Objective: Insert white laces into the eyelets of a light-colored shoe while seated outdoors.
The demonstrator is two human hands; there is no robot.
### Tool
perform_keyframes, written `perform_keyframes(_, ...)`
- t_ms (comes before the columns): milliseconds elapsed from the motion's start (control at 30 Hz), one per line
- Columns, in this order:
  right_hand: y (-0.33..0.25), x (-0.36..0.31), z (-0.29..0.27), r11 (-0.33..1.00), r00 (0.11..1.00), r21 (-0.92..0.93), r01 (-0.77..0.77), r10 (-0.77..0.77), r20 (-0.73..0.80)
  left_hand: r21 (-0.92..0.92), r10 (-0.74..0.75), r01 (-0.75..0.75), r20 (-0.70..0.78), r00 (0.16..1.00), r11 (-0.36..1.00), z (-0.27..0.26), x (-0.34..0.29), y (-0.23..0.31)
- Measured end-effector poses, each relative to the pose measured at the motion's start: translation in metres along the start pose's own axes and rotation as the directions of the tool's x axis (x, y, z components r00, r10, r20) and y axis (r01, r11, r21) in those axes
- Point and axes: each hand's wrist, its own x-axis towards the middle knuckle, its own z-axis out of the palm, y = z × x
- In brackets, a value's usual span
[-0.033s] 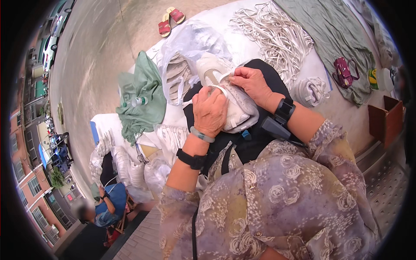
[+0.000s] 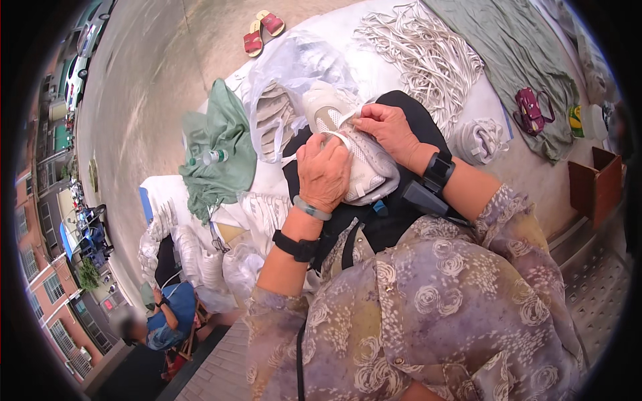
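A white sneaker upper (image 2: pixel 369 175) with mesh panels rests on my lap over black cloth. My right hand (image 2: pixel 389 130) pinches a white shoelace (image 2: pixel 345 119) between thumb and fingertips near the upper's far end. On the left side of the upper, my left hand (image 2: pixel 324 172) has its fingers curled down by the lace loop (image 2: pixel 340 138). A lace end sticks out to the left of that hand. What sits inside the left fingers is mostly hidden, but the lace runs into them.
Beyond my lap lie a plastic bag (image 2: pixel 302 61) with stacked uppers (image 2: pixel 274 113) and a pile of white laces (image 2: pixel 428 57). Green cloth (image 2: pixel 224 134) with a bottle (image 2: pixel 212 158) is to the left. Bundled uppers (image 2: pixel 480 142) lie right. A person (image 2: pixel 172 314) sits lower left.
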Motion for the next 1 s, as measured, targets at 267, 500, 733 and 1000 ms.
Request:
perform_keyframes(267,0.001,0.0,0.003,0.994,0.998,-0.082,0.069,-0.07,0.0,-0.027,-0.02,0.021,0.015,1.0,0.999,0.003,-0.002,-0.001)
perform_keyframes(500,-0.004,-0.003,0.004,0.945,0.985,-0.284,0.162,-0.174,-0.017,-0.053,-0.023,0.023,0.001,1.0,0.998,0.004,-0.003,-0.002)
perform_keyframes(733,-0.011,0.005,0.006,0.464,0.735,-0.626,0.627,-0.619,0.277,-0.164,-0.099,0.086,-0.07,0.993,0.983,0.009,-0.009,-0.002)
perform_keyframes(1000,-0.009,0.006,0.011,0.78,0.987,-0.605,0.159,-0.129,0.092,-0.872,-0.833,0.456,0.112,0.542,0.179,-0.006,-0.035,-0.009)
